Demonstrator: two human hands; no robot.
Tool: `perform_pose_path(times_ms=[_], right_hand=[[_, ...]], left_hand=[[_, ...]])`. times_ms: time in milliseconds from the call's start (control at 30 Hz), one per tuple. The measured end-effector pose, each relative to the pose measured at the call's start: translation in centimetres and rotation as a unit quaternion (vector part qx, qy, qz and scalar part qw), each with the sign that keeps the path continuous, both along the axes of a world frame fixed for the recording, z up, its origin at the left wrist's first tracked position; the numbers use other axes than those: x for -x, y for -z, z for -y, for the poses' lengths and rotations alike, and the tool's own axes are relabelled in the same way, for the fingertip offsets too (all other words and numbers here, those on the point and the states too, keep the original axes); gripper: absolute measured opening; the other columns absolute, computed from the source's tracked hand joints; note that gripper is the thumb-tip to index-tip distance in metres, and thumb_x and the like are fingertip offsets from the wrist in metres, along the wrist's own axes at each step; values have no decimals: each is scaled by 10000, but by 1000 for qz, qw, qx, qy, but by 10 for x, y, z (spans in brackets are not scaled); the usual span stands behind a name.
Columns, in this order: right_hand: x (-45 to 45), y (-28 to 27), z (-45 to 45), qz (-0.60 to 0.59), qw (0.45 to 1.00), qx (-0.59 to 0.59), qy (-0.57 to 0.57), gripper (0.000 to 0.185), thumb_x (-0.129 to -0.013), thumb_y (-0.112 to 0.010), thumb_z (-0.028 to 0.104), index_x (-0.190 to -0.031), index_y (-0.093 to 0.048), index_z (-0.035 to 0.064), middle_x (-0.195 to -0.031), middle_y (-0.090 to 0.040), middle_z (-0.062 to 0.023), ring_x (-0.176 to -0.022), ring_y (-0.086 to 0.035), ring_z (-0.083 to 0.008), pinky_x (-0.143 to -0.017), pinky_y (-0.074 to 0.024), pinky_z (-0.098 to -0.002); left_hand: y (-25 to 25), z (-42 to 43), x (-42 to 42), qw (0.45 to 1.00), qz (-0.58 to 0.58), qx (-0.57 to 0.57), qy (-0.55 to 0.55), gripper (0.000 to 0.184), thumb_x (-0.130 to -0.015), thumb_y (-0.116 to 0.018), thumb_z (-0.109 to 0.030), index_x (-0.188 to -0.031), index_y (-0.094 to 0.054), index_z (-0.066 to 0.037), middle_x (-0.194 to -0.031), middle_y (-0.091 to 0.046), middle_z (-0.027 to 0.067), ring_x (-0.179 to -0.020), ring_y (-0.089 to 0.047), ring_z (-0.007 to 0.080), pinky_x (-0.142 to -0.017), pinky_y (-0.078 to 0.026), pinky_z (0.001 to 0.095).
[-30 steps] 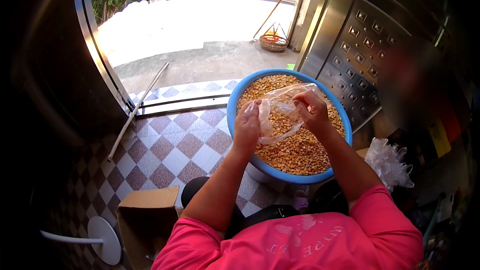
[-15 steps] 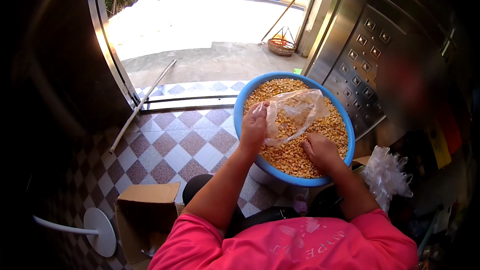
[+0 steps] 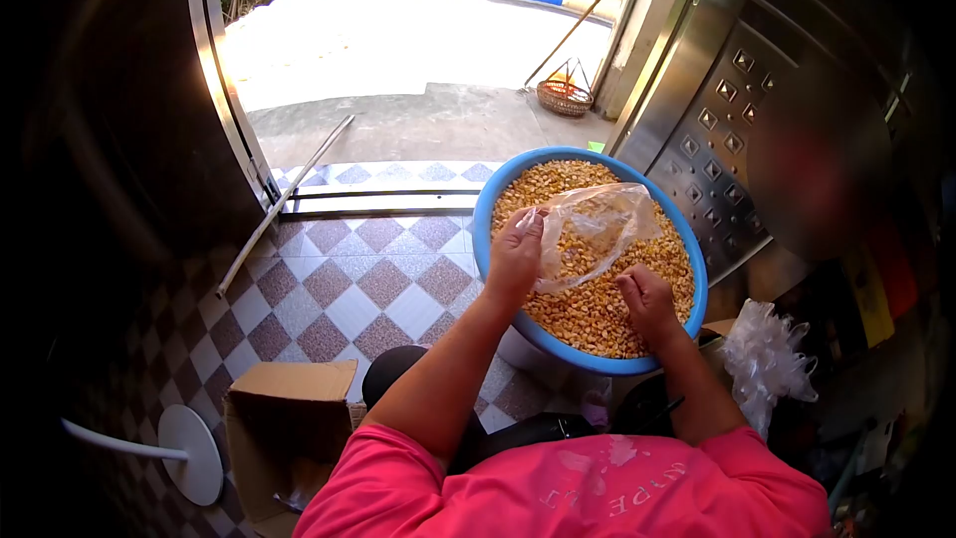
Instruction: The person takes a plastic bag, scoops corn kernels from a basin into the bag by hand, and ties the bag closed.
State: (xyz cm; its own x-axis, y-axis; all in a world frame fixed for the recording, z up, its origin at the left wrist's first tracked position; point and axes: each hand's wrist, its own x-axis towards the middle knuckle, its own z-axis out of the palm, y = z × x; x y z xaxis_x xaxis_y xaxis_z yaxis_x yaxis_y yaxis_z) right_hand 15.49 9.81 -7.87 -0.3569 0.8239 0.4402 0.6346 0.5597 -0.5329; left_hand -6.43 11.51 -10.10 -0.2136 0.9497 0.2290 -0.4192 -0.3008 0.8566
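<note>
A blue tub (image 3: 486, 201) full of yellow corn kernels (image 3: 588, 324) stands in front of me. My left hand (image 3: 515, 251) is closed on the edge of a clear plastic bag (image 3: 602, 239), which spreads out over the kernels with its mouth partly open. At the tub's right side, my right hand (image 3: 649, 305) is curled closed just above the corn. Whatever its fingers may hold is hidden.
An open cardboard box (image 3: 289, 389) sits on the checkered floor to my left, near a white round base (image 3: 191, 455). A bundle of clear plastic bags (image 3: 765, 359) lies at right. A pole (image 3: 289, 204) leans by the doorway; a wicker basket (image 3: 565, 98) is outside.
My right hand has risen slightly out of the corn and moved a little right, its fingers now curled in. My left hand still holds the bag in nearly the same place.
</note>
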Motion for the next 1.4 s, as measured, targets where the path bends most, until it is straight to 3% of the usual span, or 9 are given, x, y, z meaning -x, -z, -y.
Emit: perform_pose_path(times_ms=[167,533,633,733,833,1067,1200,1300,1400], right_hand=[[14,-15,-20,-110,994,5,-18,191,-904,-547,168,-775,-551,27,-575,-471,-33,-534,-426,-98,-499,-373,-266],[72,-32,-80,-68,994,-59,-67,176,-905,-538,172,-834,-549,11,-598,-502,-100,-545,-474,-166,-524,-393,-307],[78,-31,-91,-61,994,-72,-60,161,-901,-537,157,-839,-538,9,-640,-529,-130,-572,-509,-219,-545,-406,-331],[77,-24,-98,-62,994,-65,-66,144,-895,-538,142,-846,-535,6,-694,-553,-153,-617,-538,-261,-573,-418,-349],[74,-18,-100,-58,996,-27,-66,127,-890,-539,129,-877,-555,4,-747,-575,-168,-674,-566,-281,-610,-435,-353],[62,-13,-92,-8,989,-119,-84,147,-866,-548,75,-969,-613,-7,-895,-617,-172,-824,-605,-290,-709,-467,-340],[50,-25,-70,-31,985,-153,-77,114,-846,-555,28,-935,-612,-13,-881,-615,-155,-809,-603,-286,-707,-470,-321],[28,-24,-60,-83,983,-150,-63,103,-829,-554,-14,-924,-591,-7,-812,-601,-118,-751,-589,-227,-681,-462,-292],[-2,-8,-67,-190,977,-91,43,107,-818,-540,-17,-920,-534,13,-744,-542,-48,-672,-503,-118,-625,-429,-268]], left_hand=[[-3,2,1,1000,-4,3,8,245,-957,-444,-234,-1067,-554,-45,-515,-382,-66,-401,-333,29,-369,-312,199],[-3,2,1,1000,-22,5,17,256,-959,-434,-249,-1066,-552,-48,-528,-415,-56,-405,-374,36,-374,-325,203],[-6,5,3,998,33,40,45,205,-950,-468,-179,-1026,-567,-16,-853,-578,-4,-755,-506,44,-650,-425,194],[-7,5,2,997,41,41,52,208,-953,-463,-187,-1024,-559,-16,-856,-577,-2,-756,-507,45,-647,-427,194],[-6,3,0,998,43,25,48,265,-967,-413,-255,-1064,-537,-41,-557,-432,-51,-437,-404,37,-400,-340,194],[-2,2,0,999,12,19,40,269,-970,-407,-255,-1060,-534,-36,-564,-426,-54,-447,-398,31,-400,-335,196],[-2,2,1,999,-18,28,18,275,-969,-412,-263,-1068,-535,-38,-554,-403,-60,-439,-379,33,-399,-332,197],[-5,5,2,998,19,42,33,274,-967,-420,-269,-1068,-537,-43,-548,-381,-66,-433,-347,32,-394,-309,199],[-4,5,4,998,32,53,33,278,-970,-410,-270,-1076,-536,-45,-540,-347,-70,-429,-303,31,-391,-268,202]])
